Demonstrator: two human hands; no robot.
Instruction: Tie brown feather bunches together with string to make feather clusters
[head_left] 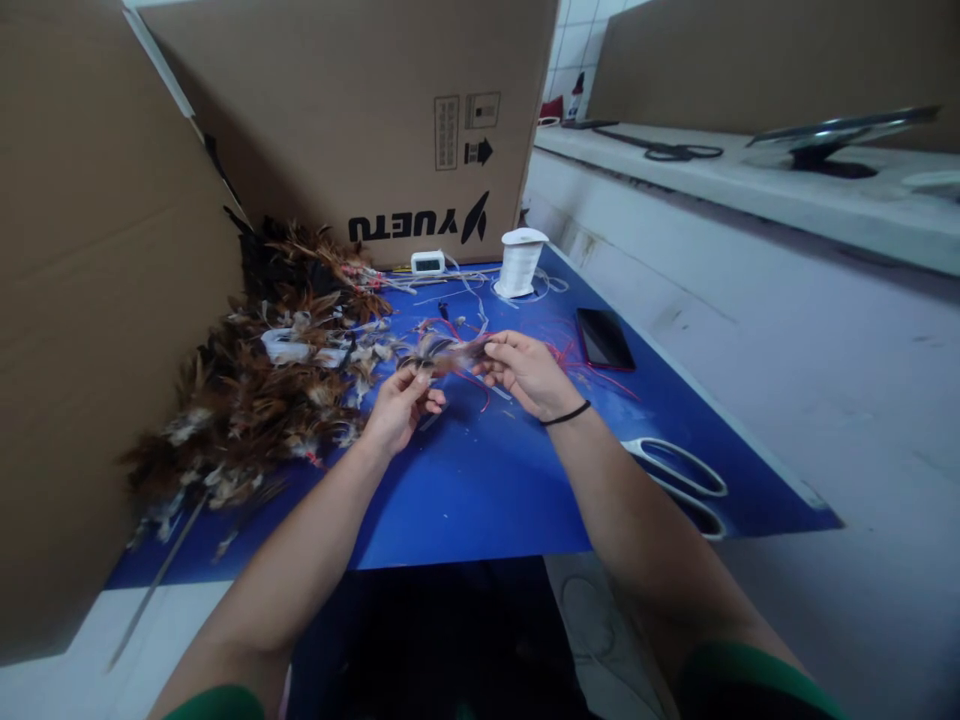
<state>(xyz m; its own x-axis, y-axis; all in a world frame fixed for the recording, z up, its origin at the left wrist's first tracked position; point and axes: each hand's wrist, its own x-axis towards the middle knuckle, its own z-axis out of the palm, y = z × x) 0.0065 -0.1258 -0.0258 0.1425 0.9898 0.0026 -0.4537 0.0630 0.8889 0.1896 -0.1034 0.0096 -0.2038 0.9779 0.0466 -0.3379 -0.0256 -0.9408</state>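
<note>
Between my two hands, above the blue table top (pixel 472 470), stretches a small bunch of brown and grey feathers (pixel 442 355), somewhat blurred. My left hand (pixel 401 402) pinches its near left side between thumb and fingers. At the other end, my right hand (pixel 525 372), with a black band on the wrist, pinches the brown tips. Thin red strings (pixel 559 355) lie behind and beside my right hand. A big heap of brown feathers (pixel 262 390) with pale fluffy ends spreads just left of my left hand.
Large cardboard sheets (pixel 337 120) wall the back and left. Toward the rear stand a white ribbon spool (pixel 519 262) and a small white digital device (pixel 428 263). A dark phone (pixel 606 338) and white-handled scissors (pixel 679 470) lie at the right. A ledge (pixel 645 150) holds black scissors (pixel 675 152).
</note>
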